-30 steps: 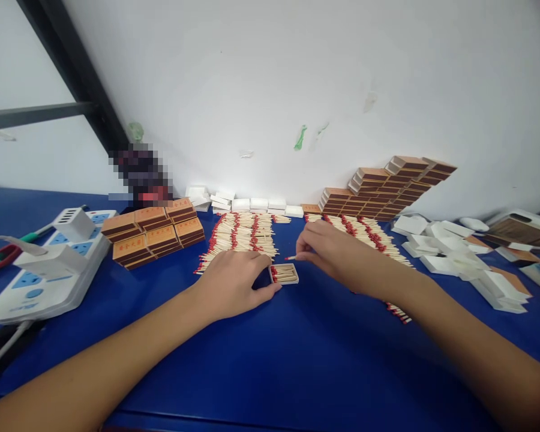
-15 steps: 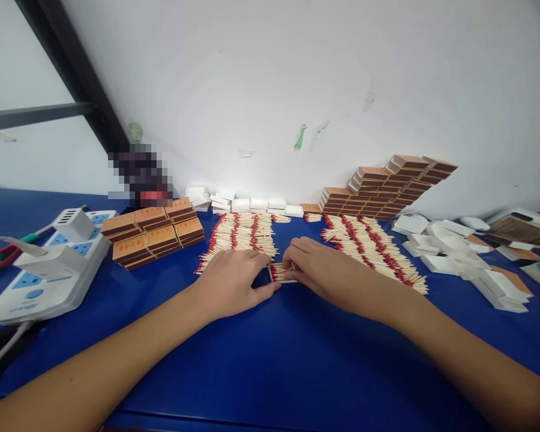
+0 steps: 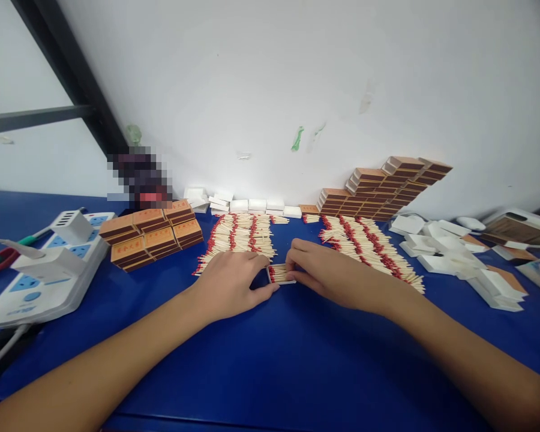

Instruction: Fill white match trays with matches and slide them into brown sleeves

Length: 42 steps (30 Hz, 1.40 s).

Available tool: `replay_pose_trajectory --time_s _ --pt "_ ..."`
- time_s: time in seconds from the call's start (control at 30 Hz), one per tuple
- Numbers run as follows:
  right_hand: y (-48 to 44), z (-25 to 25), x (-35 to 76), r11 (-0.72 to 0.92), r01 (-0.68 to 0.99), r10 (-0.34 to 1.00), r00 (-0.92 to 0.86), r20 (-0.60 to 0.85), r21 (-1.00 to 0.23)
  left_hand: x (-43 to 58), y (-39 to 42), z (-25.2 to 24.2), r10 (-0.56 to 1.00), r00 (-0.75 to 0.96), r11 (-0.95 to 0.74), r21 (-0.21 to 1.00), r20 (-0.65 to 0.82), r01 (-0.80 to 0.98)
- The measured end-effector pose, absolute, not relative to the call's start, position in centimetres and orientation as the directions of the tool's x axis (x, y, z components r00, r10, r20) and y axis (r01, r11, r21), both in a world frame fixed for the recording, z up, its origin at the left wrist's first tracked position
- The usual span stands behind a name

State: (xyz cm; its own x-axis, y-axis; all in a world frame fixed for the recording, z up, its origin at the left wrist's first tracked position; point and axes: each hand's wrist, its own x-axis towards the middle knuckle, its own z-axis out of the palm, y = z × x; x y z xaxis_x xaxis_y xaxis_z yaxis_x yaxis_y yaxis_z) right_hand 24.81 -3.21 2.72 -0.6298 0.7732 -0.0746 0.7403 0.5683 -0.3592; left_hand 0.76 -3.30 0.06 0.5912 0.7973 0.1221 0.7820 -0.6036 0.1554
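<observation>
A small white matchbox tray (image 3: pixel 278 274) with red-tipped matches in it lies on the blue table (image 3: pixel 270 360) between my hands. My left hand (image 3: pixel 231 282) curls round the tray's left end, thumb along its near edge. My right hand (image 3: pixel 328 270) covers the tray's right end, its fingers pressed down on the matches. Behind my left hand lies a spread of loose matches (image 3: pixel 240 237). A second spread of matches (image 3: pixel 371 249) runs back and right of my right hand.
Closed brown matchboxes (image 3: pixel 150 234) are stacked at the left; a taller stack of brown boxes (image 3: pixel 384 189) leans on the wall. White trays (image 3: pixel 247 205) line the wall, and more white trays (image 3: pixel 459 258) lie at the right. A white power strip (image 3: pixel 45 264) sits far left.
My right hand, which pinched a single match just right of the tray, has moved left onto the tray and now presses on the matches. My left hand has stayed on the tray.
</observation>
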Motion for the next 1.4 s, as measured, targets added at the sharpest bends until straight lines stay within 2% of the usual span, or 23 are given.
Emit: replay_pose_trajectory --time_s 0.13,0.23,0.3,0.47,0.8,1.07,1.4 --pt "-1.3 2.4 25.5 0.554 0.732 0.804 -0.594 0.027 -0.396 0.7 -3.3 0.0 0.796 0.593 -0.605 0.175 0.123 0.776" --pt "1.4 1.3 25.8 0.555 0.778 0.832 -0.515 0.206 -0.296 0.7 -3.4 0.1 0.792 0.598 -0.610 0.188 0.125 0.770" --pt "3.2 0.2 26.0 0.557 0.801 0.825 -0.506 0.251 -0.218 0.7 -3.4 0.0 0.789 0.600 -0.614 0.188 0.130 0.766" --pt "5.2 -1.8 26.0 0.560 0.817 0.815 -0.510 0.275 -0.142 0.8 -3.4 -0.1 0.770 0.620 -0.638 0.173 0.150 0.750" --pt "5.0 -2.0 25.8 0.575 0.801 0.795 -0.499 0.345 -0.167 0.7 -3.4 -0.2 0.775 0.614 -0.632 0.174 0.148 0.755" --pt "5.7 -2.6 25.1 0.514 0.828 0.829 -0.413 0.377 -0.222 0.8 -3.3 -0.3 0.782 0.605 -0.623 0.163 0.150 0.765" --pt "6.2 -2.4 25.7 0.528 0.821 0.830 -0.443 0.339 -0.218 0.7 -3.3 -0.3 0.782 0.606 -0.624 0.169 0.149 0.763"
